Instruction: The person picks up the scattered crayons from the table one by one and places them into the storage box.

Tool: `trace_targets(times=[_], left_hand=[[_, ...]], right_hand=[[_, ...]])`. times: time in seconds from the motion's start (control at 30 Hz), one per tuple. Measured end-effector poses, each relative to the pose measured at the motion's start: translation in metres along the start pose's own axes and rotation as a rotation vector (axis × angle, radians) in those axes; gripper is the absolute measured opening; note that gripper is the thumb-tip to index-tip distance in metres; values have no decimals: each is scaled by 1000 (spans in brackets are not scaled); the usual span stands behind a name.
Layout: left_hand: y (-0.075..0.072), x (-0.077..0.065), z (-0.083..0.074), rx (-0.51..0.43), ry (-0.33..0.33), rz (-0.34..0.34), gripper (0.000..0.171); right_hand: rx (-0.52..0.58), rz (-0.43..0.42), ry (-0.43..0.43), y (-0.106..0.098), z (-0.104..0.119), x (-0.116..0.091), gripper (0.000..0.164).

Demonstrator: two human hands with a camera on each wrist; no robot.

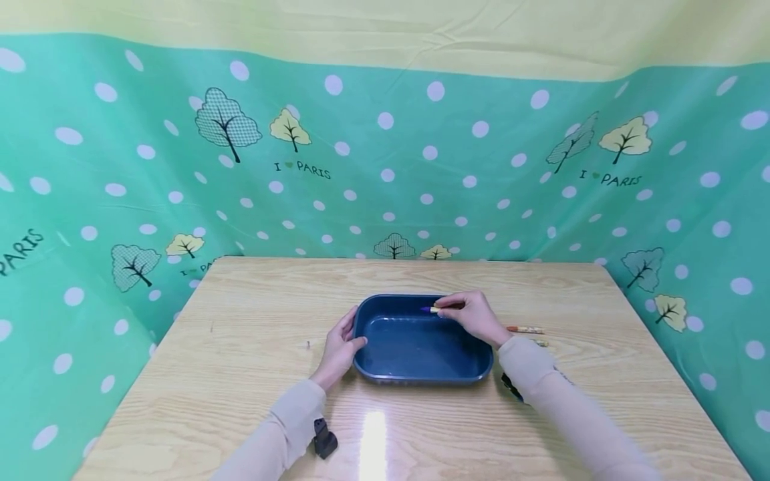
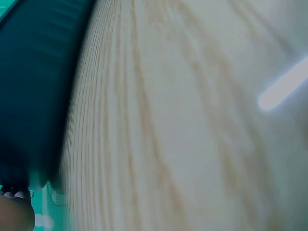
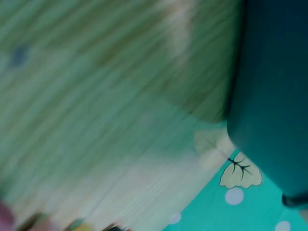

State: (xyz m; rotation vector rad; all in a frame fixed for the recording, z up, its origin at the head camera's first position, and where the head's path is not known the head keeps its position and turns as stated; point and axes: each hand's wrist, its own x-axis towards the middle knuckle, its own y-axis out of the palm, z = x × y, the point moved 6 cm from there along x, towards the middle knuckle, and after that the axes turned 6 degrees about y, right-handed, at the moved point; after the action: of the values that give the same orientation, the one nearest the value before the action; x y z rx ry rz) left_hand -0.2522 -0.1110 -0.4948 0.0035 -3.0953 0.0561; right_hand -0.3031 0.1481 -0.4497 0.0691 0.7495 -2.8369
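Note:
A dark blue rectangular tub [image 1: 421, 371] sits on the wooden table in the head view. My left hand [image 1: 339, 347] grips its left end, thumb over the rim and fingers along the outer wall. Over the tub's far right part, my right hand [image 1: 472, 316] pinches a crayon [image 1: 434, 310] with a purple tip and a pale wrapper. The tip points left, above the tub's inside. The tub's wall [image 2: 33, 86] fills the left side of the left wrist view, and its other end [image 3: 274, 86] shows in the right wrist view.
To the right of the tub lie an orange crayon [image 1: 526, 329] and, partly behind the right wrist, a pale yellow-green one [image 1: 541, 343]. A tiny bit [image 1: 309, 345] lies on the table [image 1: 240, 321] to the left. A green dotted curtain [image 1: 385, 153] hangs behind the table.

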Motion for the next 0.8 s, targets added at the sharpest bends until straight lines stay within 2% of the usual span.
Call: trace_targets(times=[0.17,0.3,0.43,0.63,0.8], left_hand=[[-3,-1,-1,11,-5,-12,68],[-1,0,-1,26,-4,5,67],[-1,0,-1,0,2,8,68],[0,-2,-3,-13,2,13,68],[-1,-1,-2,-5,0,9,68]], right_hand=[[-35,-5,15,11,3,8,17],[-34,-15,42,15,3,10,18],[-47,-19,65,18,-1,11,18],[-142,17,52,25,-5,9,15],[-183,47,-11,28,-3,8,15]])
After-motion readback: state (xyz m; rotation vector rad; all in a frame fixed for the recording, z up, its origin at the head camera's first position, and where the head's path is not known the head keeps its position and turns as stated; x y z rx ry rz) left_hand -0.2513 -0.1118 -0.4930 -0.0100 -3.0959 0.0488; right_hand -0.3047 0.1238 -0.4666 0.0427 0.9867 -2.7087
